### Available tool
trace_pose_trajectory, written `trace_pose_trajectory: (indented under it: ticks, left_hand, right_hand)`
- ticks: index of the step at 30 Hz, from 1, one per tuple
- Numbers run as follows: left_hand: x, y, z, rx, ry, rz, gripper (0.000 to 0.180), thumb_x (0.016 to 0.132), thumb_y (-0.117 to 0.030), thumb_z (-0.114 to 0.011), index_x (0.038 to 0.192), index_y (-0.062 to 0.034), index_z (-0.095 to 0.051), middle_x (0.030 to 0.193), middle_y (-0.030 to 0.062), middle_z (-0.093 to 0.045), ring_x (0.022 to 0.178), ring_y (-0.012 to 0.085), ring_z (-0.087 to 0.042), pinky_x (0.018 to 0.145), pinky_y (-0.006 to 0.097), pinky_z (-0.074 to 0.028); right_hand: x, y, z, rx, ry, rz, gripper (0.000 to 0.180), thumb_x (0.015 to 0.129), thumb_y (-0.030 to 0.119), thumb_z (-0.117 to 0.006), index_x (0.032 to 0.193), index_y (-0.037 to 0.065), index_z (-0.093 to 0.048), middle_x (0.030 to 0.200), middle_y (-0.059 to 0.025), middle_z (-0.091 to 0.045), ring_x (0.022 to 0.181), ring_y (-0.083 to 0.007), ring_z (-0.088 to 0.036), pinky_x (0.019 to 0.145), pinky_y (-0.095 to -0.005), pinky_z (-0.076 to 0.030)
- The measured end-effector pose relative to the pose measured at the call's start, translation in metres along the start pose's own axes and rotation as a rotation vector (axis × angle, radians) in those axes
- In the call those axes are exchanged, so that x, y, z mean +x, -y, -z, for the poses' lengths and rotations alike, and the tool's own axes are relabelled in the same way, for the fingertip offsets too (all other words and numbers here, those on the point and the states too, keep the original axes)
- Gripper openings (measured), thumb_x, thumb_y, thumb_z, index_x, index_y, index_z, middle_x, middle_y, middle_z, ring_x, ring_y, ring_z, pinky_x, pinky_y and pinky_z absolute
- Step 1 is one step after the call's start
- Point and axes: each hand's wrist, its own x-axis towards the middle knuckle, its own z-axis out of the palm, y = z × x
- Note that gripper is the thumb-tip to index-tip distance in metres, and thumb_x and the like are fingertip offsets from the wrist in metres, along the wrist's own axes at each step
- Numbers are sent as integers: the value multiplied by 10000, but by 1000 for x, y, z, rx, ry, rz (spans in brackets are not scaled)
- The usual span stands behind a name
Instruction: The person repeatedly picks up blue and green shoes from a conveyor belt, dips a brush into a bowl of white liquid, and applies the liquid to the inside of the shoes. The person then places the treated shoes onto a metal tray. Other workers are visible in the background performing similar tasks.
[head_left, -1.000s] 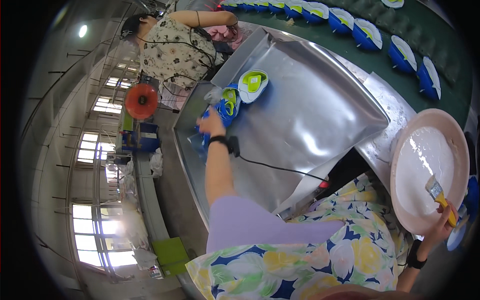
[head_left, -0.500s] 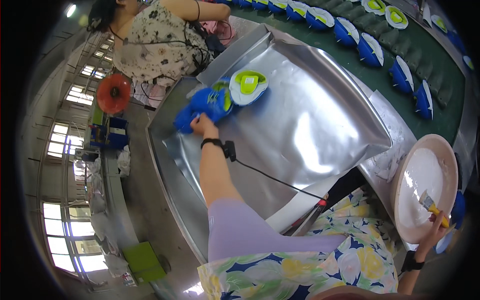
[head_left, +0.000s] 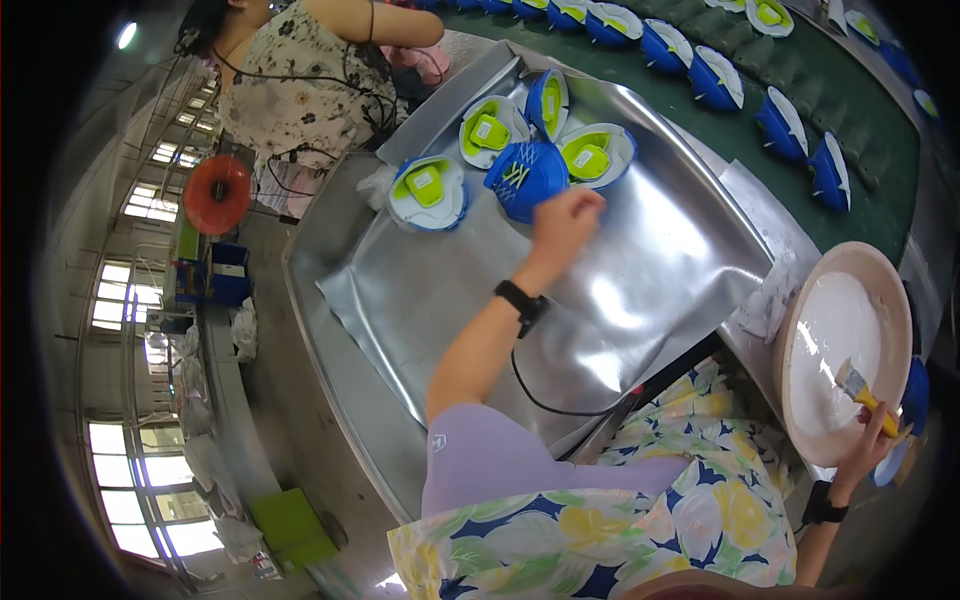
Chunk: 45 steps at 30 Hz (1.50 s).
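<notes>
Blue sole [head_left: 527, 178] lying tread-up on the steel sheet [head_left: 640, 290] in the upper middle of the frame, just left of the left hand [head_left: 563, 225]. Long axis roughly left to right, tilted slightly up toward the right; which end is the toe cannot be told. Left hand loosely curled, fingertips at or touching the sole's right edge; no firm hold visible, and contact cannot be confirmed. Left forearm stretched from the lower middle up to the sheet, black band at the wrist, lilac sleeve at the upper arm.

Three more soles with green insides just beside the blue one: one [head_left: 428, 190] to its left, one [head_left: 490, 128] above left, one [head_left: 595, 155] touching on the right. A further blue sole [head_left: 547, 103] standing on edge above.

Right hand [head_left: 868, 445] at the lower right edge, closed around the yellow handle of a brush [head_left: 856, 386], bristles resting on the white contents of a round bowl [head_left: 890, 290].

Green belt [head_left: 800, 150] across the upper right carrying a row of blue soles. Another person at the upper left in a floral top [head_left: 300, 90].
</notes>
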Motion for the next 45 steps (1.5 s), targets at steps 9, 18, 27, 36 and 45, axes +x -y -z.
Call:
trace_pose_trajectory:
  ticks: [9,18,27,36,45]
  left_hand:
    - [1,156,219,-486,-1061,833,1260,701,-435,-874,1497,111,-64,1502,279,-345,1380,372,-398,1158,455,-323]
    - [90,147,81,-93,-804,503,403,718,-117,-764,1068,54,-661,1077,191,-715,971,314,-692,849,383,-523]
    - [56,98,-56,-172,-592,135,354,837,-53,-699,1153,63,-588,1148,204,-654,1043,339,-630,932,399,-468]
    - [-39,-10,-3,144,-266,-253,373,899,-68,-601,1246,38,-513,1200,231,-573,1104,377,-567,967,397,-435]
    - [1,-79,-9,1112,147,-760,641,825,-58,-639,1420,-257,-507,1449,129,-474,1332,368,-440,1097,546,-315]
  right_hand:
    - [1,-15,3,85,5,-4,214,1024,222,-573,1049,13,-607,958,-48,-630,779,-99,-557,752,-242,-459]
    - [-2,-6,0,88,-34,-12,192,1025,208,-573,1041,18,-592,984,-41,-613,789,-97,-569,728,-240,-460]
    - [-5,4,-5,114,-61,-12,192,1022,192,-575,1044,2,-586,983,-55,-623,773,-97,-569,721,-240,-461]
    - [-6,0,-6,185,-65,5,177,1021,168,-564,1031,-3,-607,962,-40,-609,773,-94,-557,718,-233,-450]
    - [-7,-4,-11,334,-40,40,112,1002,109,-583,1054,10,-582,991,-79,-660,773,-96,-597,709,-226,-487]
